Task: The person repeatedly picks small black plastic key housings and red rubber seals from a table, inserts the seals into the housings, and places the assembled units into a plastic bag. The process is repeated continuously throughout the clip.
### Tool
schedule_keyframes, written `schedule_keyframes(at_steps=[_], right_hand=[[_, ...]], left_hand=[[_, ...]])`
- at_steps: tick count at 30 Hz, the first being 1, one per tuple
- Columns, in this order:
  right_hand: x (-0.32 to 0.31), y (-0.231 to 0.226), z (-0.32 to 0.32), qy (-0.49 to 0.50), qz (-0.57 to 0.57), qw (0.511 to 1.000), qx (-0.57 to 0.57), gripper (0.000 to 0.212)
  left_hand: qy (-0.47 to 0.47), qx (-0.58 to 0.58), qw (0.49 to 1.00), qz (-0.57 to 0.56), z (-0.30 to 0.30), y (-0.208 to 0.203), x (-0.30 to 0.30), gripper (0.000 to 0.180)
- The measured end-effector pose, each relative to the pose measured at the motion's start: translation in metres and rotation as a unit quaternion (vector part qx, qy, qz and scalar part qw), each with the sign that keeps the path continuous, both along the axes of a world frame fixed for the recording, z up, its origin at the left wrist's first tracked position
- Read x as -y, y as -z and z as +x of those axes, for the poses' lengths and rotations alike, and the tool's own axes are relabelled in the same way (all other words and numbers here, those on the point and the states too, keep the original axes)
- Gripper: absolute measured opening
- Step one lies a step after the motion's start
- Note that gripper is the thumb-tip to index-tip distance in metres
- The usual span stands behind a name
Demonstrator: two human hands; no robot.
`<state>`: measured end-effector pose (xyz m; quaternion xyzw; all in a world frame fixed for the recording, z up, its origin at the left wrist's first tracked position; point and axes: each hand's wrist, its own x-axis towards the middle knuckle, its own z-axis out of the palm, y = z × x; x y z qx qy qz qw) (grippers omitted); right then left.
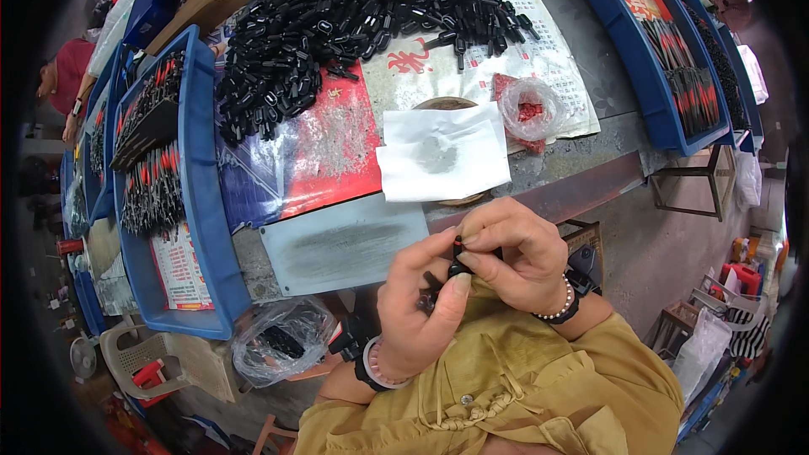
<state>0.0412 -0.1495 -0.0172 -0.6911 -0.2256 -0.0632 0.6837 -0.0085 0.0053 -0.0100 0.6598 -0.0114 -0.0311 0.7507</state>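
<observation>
In front of my chest, over the table's near edge, both hands meet at a small black plastic part. My left hand is closed on it between thumb and fingers, and more black pieces show within that palm. The fingertips of my right hand pinch at the part's upper end; any tiny piece between them is too small to make out. Just beyond my hands, a white sheet with a grey smudge covers a round wooden piece. Close to it stands a clear plastic tub with small red bits inside.
A large heap of black plastic parts covers the table's far side. By my left hand lies a smudged grey plate. Blue trays of black-and-red parts stand at left, and another blue tray at right. A plastic bag hangs lower left.
</observation>
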Motion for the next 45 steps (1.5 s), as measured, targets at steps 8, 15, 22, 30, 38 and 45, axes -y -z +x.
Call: schedule_keyframes(at_steps=[8,15,22,30,38,45], right_hand=[[-0.001,0.003,0.001,0.003,-0.006,0.999,0.035,0.019],[-0.001,0.005,0.004,-0.022,0.024,0.999,0.029,0.016],[0.001,0.006,-0.001,-0.024,0.033,0.999,-0.029,0.015],[0.003,0.005,-0.008,0.005,0.000,1.000,-0.021,0.011],[0.007,0.001,0.000,-0.082,0.037,0.995,-0.054,0.013],[0.000,0.004,-0.004,-0.068,0.188,0.939,-0.282,0.022]], left_hand=[[-0.027,0.029,0.999,-0.008,-0.003,0.007,0.005,0.039],[-0.049,0.030,0.998,0.015,-0.006,0.007,0.005,0.033],[-0.065,0.003,0.998,0.012,-0.003,0.007,0.005,0.025],[-0.042,-0.007,0.999,-0.004,0.001,0.007,0.005,0.018],[-0.043,-0.045,0.994,-0.089,-0.004,0.006,0.005,0.022],[0.017,-0.153,0.961,-0.229,0.006,0.005,-0.001,0.030]])
